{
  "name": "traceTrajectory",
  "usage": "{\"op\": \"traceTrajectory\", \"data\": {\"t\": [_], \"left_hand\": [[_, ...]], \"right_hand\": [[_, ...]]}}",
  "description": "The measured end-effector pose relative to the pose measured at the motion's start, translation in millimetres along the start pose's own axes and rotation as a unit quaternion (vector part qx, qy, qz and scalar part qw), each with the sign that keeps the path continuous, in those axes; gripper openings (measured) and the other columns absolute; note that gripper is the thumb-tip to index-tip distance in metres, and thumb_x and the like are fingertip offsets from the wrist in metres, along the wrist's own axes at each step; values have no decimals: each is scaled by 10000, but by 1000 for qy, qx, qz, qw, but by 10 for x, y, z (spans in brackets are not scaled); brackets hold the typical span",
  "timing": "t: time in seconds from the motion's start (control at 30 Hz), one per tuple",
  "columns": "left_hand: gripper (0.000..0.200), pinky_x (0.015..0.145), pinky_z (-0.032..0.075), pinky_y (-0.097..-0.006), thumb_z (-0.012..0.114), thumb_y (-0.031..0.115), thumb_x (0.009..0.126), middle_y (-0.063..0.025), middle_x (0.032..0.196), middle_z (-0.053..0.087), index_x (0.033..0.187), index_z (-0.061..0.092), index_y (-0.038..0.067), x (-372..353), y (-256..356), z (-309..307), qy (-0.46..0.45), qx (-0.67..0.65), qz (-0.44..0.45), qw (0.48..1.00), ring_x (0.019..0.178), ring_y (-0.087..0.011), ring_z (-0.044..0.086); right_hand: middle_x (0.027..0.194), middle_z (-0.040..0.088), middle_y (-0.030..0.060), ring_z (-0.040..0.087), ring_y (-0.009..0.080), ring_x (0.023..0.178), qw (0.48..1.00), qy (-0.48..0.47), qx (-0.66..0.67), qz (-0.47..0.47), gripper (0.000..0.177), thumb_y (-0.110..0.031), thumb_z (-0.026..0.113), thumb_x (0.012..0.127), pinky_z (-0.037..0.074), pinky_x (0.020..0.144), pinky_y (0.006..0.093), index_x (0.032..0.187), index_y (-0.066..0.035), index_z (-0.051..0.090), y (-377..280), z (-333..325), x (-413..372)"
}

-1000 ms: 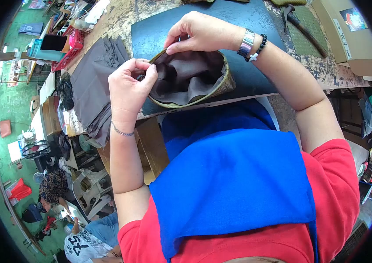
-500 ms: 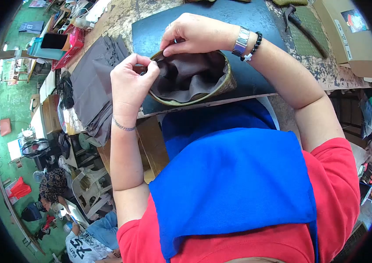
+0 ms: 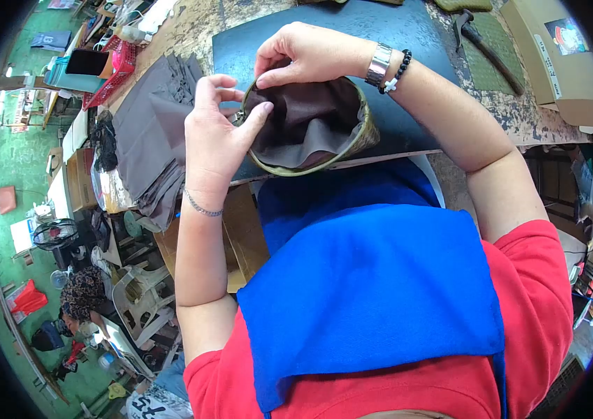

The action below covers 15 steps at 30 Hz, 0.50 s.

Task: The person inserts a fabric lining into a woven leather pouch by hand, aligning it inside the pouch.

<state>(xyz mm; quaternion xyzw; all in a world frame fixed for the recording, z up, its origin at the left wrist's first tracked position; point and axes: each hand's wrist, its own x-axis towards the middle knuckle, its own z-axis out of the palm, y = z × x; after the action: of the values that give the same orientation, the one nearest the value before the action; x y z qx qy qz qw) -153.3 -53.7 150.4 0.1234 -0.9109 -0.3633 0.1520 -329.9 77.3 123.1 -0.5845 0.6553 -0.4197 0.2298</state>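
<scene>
A round pouch (image 3: 314, 126) with a dark brown lining and a greenish rim lies open on a dark board (image 3: 408, 77) at the table's near edge. My right hand (image 3: 303, 56), wearing a watch and a beaded bracelet, pinches the rim at its upper left. At the pouch's left side is my left hand (image 3: 223, 133), its thumb over the inside of the rim and its fingers outside, curled round the edge. Just left of it lies a stack of dark fabric pieces (image 3: 149, 133).
A hammer (image 3: 488, 52) rests on a green textured mat (image 3: 481, 73) at the upper right, beside a cardboard box (image 3: 555, 77). A red basket (image 3: 118, 70) stands at the upper left. A co-worker (image 3: 87, 297) is at the lower left.
My left hand has shifted slightly right, its thumb and fingers parting from a pinch and now lying around the rim. My right hand stays at the rim. The pouch has turned or shifted slightly.
</scene>
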Motion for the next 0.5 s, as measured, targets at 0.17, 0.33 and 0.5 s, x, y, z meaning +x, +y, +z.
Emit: {"op": "traceTrajectory", "data": {"t": [0.17, 0.33, 0.5], "left_hand": [[479, 634, 480, -191, 802, 107, 809, -73, 911, 657, 1159, 483, 30, 15, -46, -53, -12, -13, -66, 998, 716, -48, 586], [485, 628, 470, -180, 780, 50, 813, -53, 886, 662, 1191, 476, 37, 46, -30, -103, -56, -35, -85, 994, 707, -29, 577], [498, 650, 472, -175, 761, 17, 820, -46, 876, 670, 1223, 469, 45, 74, 0, -128, -85, -42, -80, 992, 728, -29, 592]], "right_hand": [[825, 727, 66, 647, 94, 737, 1000, 5, -7, -9, 224, -222, 705, 916, 527, 699, 264, 999, -15, 716, 42, 13, 8], [824, 726, 72, 656, 118, 728, 999, 4, -37, -15, 204, -214, 704, 912, 526, 691, 267, 1003, -31, 721, -9, -22, -16], [808, 719, 81, 669, 148, 735, 996, 5, -77, -44, 181, -224, 682, 913, 532, 696, 293, 953, -50, 709, -61, -21, -28]]}}
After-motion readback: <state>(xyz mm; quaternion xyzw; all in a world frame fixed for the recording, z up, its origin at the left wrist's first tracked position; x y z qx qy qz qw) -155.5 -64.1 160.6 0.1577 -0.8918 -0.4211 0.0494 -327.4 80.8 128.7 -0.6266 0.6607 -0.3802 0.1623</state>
